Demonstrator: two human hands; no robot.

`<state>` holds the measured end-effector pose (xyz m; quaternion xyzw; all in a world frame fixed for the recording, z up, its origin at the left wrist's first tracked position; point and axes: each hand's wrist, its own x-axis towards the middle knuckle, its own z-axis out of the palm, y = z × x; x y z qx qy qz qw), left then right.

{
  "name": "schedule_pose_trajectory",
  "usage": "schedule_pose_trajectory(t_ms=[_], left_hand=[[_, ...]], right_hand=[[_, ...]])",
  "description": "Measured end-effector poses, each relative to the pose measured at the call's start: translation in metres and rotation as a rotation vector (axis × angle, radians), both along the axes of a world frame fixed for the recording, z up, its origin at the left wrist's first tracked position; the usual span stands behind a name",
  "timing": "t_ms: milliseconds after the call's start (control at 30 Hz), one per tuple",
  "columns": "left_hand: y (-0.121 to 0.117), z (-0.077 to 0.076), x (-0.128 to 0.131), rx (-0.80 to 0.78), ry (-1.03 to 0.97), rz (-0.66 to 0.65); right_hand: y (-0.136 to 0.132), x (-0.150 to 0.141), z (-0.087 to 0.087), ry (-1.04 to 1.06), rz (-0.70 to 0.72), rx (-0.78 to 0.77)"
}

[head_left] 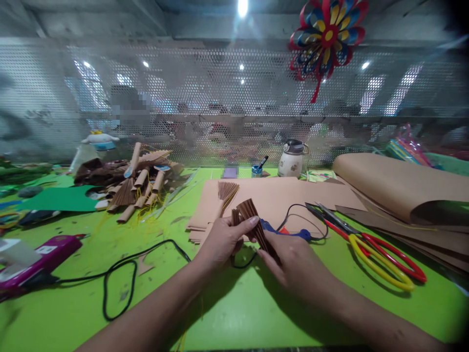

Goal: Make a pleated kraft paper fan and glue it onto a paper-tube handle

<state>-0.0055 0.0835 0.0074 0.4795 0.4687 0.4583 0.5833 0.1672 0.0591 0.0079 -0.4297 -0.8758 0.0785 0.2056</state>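
Note:
A pleated dark-brown paper fan (252, 221) is gripped by both my hands above the green table (110, 244). My left hand (223, 242) wraps its fingers and thumb round the fan's upper folds. My right hand (295, 264) pinches the fan's lower folded end. Just behind lies a lighter pleated kraft fan (226, 191) on a stack of kraft paper sheets (278, 195).
Red and yellow scissors (377, 252) lie to the right, beside a large curled kraft roll (399, 183). A pile of folded fans (135, 186) sits at the back left. A pink glue gun (40, 259) with black cord (120, 274) lies left. A jar (292, 159) stands by the mesh screen.

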Motion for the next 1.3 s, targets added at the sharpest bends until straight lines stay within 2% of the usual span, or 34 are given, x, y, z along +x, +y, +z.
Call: schedule_pose_trajectory(t_ms=[100, 233, 367, 500, 600, 700, 833, 900, 1000, 1067, 1133, 1200, 1300], left_hand=[[0.001, -0.002, -0.001, 0.050, 0.032, 0.053], [0.000, 0.002, 0.003, 0.092, 0.001, 0.060], [-0.004, 0.009, 0.008, 0.037, -0.004, 0.074], [-0.004, 0.006, 0.010, 0.032, -0.014, 0.053], [-0.002, 0.003, 0.009, 0.096, -0.021, 0.016], [-0.001, 0.004, 0.007, 0.094, 0.055, 0.017], [-0.001, 0.014, 0.001, 0.086, 0.126, 0.106], [0.000, 0.021, -0.005, 0.175, 0.171, 0.188], [0.002, 0.030, -0.016, 0.519, 0.437, 0.213], [0.003, 0.033, -0.022, 0.790, 0.699, 0.114], [0.003, 0.034, -0.027, 0.970, 0.942, -0.044], [0.003, 0.034, -0.029, 1.036, 1.128, -0.169], [0.002, 0.033, -0.029, 1.059, 1.280, -0.238]], right_hand=[[0.000, 0.001, -0.001, -0.054, -0.040, 0.044], [-0.003, -0.002, -0.003, -0.002, -0.086, 0.178], [-0.008, -0.008, -0.006, 0.026, -0.119, 0.322], [-0.010, -0.013, -0.009, -0.018, -0.131, 0.409], [-0.010, -0.015, -0.012, -0.062, -0.112, 0.375], [-0.007, -0.013, -0.015, -0.063, -0.072, 0.254], [-0.003, -0.006, -0.017, -0.057, -0.028, 0.119], [-0.001, -0.004, -0.016, -0.072, -0.029, 0.073], [0.001, -0.002, -0.014, -0.097, -0.014, 0.045], [0.003, 0.001, -0.012, -0.116, -0.002, 0.043], [0.004, 0.004, -0.009, -0.151, 0.000, 0.047], [0.006, 0.008, -0.005, -0.198, -0.005, 0.061], [0.009, 0.013, -0.001, -0.244, 0.006, 0.094]])
